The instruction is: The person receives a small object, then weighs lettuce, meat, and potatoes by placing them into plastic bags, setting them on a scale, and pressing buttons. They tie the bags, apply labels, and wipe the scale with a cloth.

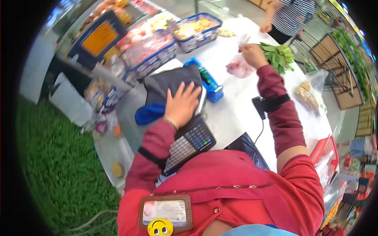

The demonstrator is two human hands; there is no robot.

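My left hand (182,103) lies flat with its fingers spread on a dark grey cloth (159,86) draped over a machine with a keypad (191,141). A blue cloth patch (151,113) shows beside my wrist. My right hand (254,55) is closed on the gathered top of a clear plastic bag (240,67). Something pinkish sits in the bag, too blurred to name. Just beyond that hand lies a bunch of leafy greens (277,57).
A blue tape dispenser (210,84) stands right of the cloth. Filled baskets (199,33) line the far left. Another bag (309,94) and a red basket (325,151) sit on the right. A person in a striped shirt (293,15) stands across the white table (232,122).
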